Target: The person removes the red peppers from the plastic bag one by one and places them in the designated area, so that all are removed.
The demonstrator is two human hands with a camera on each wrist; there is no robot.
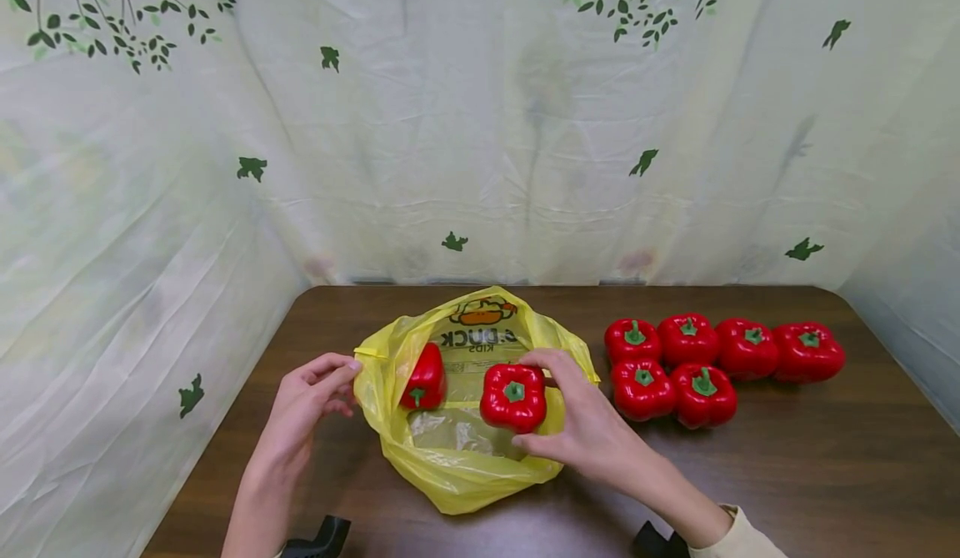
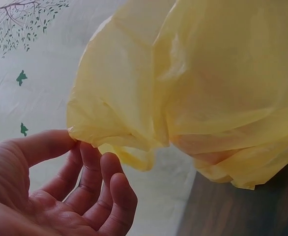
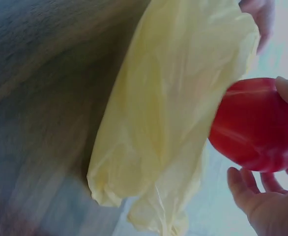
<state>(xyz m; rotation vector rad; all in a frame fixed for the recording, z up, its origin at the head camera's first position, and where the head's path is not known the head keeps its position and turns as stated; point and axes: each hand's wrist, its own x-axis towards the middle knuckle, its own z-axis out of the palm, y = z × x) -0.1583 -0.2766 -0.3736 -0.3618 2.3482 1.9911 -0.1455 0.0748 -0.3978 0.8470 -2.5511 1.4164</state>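
A yellow plastic bag (image 1: pixel 480 479) with a duck print stands on the table with its mouth spread wide. At its left rim, my left hand (image 1: pixel 311 399) pinches the edge between thumb and fingertips, as the left wrist view (image 2: pixel 80 182) shows up close. My right hand (image 1: pixel 585 416) grips a red bell pepper (image 1: pixel 513 398) by its sides, over the bag's opening, its green stem facing up. In the right wrist view that red pepper (image 3: pixel 259 125) overlaps the bag's rim. Another red bell pepper (image 1: pixel 426 379) lies inside the bag at the left, tipped on its side.
On the right of the dark wooden table (image 1: pixel 810 458), several red bell peppers (image 1: pixel 705 383) stand close together in two rows. A pale curtain (image 1: pixel 480 141) with leaf prints hangs behind and at the sides.
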